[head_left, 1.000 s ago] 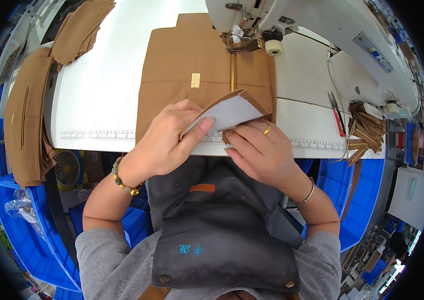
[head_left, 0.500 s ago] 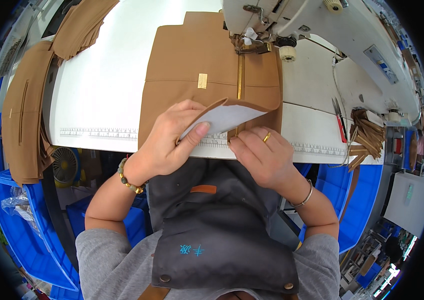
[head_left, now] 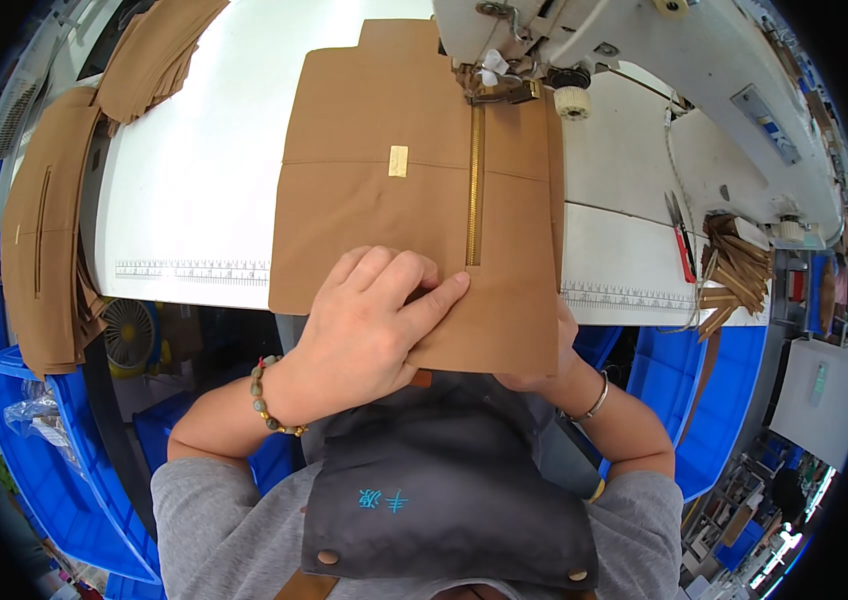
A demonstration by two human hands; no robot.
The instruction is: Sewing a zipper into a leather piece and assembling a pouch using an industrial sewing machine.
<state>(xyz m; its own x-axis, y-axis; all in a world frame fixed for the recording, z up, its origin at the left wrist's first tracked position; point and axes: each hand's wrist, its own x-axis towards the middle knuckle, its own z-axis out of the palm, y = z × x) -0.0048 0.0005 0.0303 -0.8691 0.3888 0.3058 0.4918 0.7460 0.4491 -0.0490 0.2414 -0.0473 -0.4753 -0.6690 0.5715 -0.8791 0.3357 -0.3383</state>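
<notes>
A brown panel (head_left: 344,130), with a gold zipper (head_left: 474,190) and a small gold tab (head_left: 398,161), lies under the sewing machine's presser foot (head_left: 489,92). Its lower part overhangs the table edge. My left hand (head_left: 369,330) rests on the lower panel, fingers curled, with the index fingertip at the zipper's bottom end. My right hand (head_left: 554,355) is behind the panel's lower right corner, and its fingers are hidden.
Stacked brown pieces (head_left: 44,230) lie at the left, another pile (head_left: 149,60) behind them. Red-handled scissors (head_left: 686,250) and bundled brown strips (head_left: 729,280) lie at the right on the white table (head_left: 184,200). Blue bins (head_left: 44,470) and a fan (head_left: 127,330) are below.
The lifted flap with its pale underside now lies down flat along the zipper. My left hand moved lower onto it, and my right hand went out of sight behind it.
</notes>
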